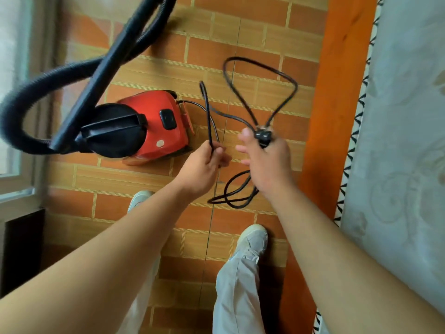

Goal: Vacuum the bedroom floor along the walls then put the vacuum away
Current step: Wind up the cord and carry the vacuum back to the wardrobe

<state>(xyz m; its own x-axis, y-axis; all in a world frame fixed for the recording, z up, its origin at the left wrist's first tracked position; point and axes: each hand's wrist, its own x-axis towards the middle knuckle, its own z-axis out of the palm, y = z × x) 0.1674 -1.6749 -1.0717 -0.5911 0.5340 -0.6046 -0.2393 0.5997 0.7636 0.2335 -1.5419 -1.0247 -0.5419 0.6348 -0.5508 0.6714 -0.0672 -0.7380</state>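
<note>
The bed (pixel 404 141) lies well right of the vacuum (pixel 149 126), which sits on the tiled floor (pixel 240 32). Its hose (pixel 36 92) loops left of and above it. Just right of the vacuum, the left hand (pixel 204 165) pinches a strand of cord (pixel 209 121). Farther right, the right hand (pixel 267 162) curls round the plug (pixel 263 137) and cord loops.
</note>
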